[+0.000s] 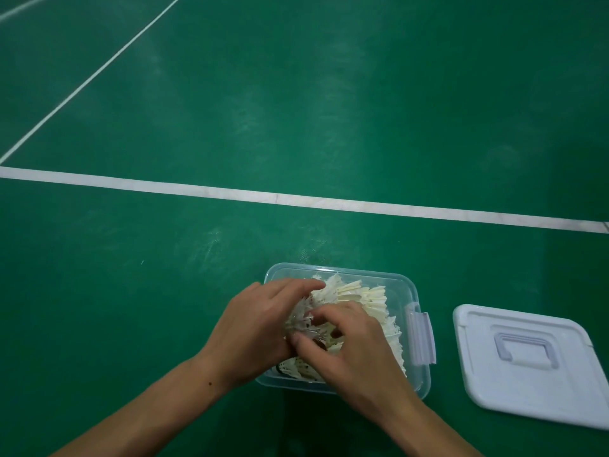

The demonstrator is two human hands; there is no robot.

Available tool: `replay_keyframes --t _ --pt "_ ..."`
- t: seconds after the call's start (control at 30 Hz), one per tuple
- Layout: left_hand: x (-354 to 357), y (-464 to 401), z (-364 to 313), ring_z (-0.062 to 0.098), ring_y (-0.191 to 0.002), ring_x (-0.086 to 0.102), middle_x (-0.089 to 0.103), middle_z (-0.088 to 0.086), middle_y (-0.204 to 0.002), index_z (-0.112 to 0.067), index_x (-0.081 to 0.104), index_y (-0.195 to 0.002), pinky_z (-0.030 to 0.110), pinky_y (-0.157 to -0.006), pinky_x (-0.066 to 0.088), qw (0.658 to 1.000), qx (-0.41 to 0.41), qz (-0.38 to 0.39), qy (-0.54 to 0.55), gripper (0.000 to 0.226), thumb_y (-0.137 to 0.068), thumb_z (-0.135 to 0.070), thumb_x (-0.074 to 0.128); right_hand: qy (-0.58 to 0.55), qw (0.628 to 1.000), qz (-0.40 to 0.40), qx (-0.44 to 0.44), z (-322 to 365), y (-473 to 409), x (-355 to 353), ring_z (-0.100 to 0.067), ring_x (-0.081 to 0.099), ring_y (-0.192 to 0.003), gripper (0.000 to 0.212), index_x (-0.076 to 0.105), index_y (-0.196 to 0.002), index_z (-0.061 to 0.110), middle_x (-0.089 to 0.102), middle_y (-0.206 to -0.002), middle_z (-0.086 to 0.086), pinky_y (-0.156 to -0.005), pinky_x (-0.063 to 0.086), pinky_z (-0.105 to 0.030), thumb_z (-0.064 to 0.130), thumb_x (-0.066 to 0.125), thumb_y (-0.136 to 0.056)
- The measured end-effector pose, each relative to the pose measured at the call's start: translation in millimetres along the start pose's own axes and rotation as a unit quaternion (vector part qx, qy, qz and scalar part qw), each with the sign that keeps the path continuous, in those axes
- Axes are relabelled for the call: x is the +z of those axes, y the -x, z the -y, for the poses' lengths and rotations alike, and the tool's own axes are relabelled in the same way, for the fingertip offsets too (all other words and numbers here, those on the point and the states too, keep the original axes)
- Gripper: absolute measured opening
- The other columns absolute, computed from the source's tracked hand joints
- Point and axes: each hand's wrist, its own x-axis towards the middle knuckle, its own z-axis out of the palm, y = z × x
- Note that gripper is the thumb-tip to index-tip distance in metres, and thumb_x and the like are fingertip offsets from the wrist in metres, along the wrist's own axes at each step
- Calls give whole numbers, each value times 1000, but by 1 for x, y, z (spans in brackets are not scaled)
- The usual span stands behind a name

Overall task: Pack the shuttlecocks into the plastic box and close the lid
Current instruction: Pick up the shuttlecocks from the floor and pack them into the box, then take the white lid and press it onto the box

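Note:
A clear plastic box (408, 291) stands open on the green court floor, filled with several white feather shuttlecocks (359, 295). Both my hands are inside it. My left hand (253, 324) curls around a shuttlecock (301, 316) at the box's left side, fingers over its feathers. My right hand (352, 344) pinches the same shuttlecock from the near side and covers much of the pile. A pale latch (420, 338) hangs on the box's right wall. The white lid (534, 361) with its handle lies flat on the floor to the right of the box.
A white court line (296, 197) crosses the floor beyond the box, and a thinner line (89, 77) runs diagonally at the upper left. Green floor surrounds the box and lid on all sides.

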Motion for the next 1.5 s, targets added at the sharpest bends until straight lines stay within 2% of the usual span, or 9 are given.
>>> replay_keyframes --t 0.1,0.27,0.4,0.57,0.73,1.1,1.2,1.33,1.5 --pt "2 -3 -6 9 -99 65 68 -15 -122 -37 54 -140 36 -79 57 1000 7 9 10 66 -77 -48 69 -2 1000 -10 1 -1 2 -1 -1 56 -99 18 73 -96 34 64 -89 28 -81 52 -33 49 63 -93" --pt "-6 4 7 -1 -86 60 60 -27 -119 -43 47 -144 27 -76 57 999 -31 35 28 77 -77 -67 77 31 996 -75 40 -17 13 -25 4 60 -95 8 66 -87 45 63 -83 28 -70 49 -20 49 70 -92" --pt "-5 20 24 -5 -86 54 63 -27 -113 -43 56 -133 12 -75 44 996 -59 57 -28 69 -73 -69 77 68 992 -98 51 -35 31 -35 2 64 -89 15 77 -89 36 66 -82 31 -66 57 -26 50 73 -89" --pt "13 31 33 7 -95 54 67 -28 -107 -45 67 -119 31 -77 46 988 -48 73 -128 56 -73 -77 70 93 993 -70 32 -43 34 -20 7 66 -75 16 81 -93 32 71 -82 25 -62 59 -21 46 77 -86" --pt "23 26 27 11 -90 51 67 -27 -98 -45 72 -110 35 -75 40 983 -52 53 -166 46 -78 -77 65 107 993 -37 35 -51 21 2 8 67 -70 16 81 -95 30 75 -81 20 -62 60 -18 43 78 -87" --pt "40 17 13 18 -83 53 70 -18 -86 -39 75 -104 38 -71 40 978 -59 53 -195 36 -78 -63 77 118 985 43 119 -61 -5 19 0 67 -75 16 81 -97 31 75 -85 15 -74 61 -31 44 78 -90" --pt "36 18 11 16 -85 55 72 -20 -92 -41 71 -113 37 -72 41 977 -77 64 -190 44 -77 -66 76 101 985 59 125 -54 1 10 0 69 -81 21 79 -103 29 76 -91 14 -80 61 -26 46 78 -90" --pt "22 26 8 12 -95 61 71 -20 -109 -42 62 -124 32 -76 46 982 -81 70 -157 57 -76 -71 70 68 990 29 117 -40 17 -18 6 68 -97 32 76 -115 31 75 -108 19 -90 58 -18 50 76 -89" --pt "1 19 -9 -2 -99 58 63 -25 -119 -42 58 -128 24 -83 47 990 -116 33 -66 58 -83 -79 60 38 993 -66 95 -44 18 -60 7 68 -90 23 77 -100 35 74 -94 26 -76 60 -20 53 75 -87"
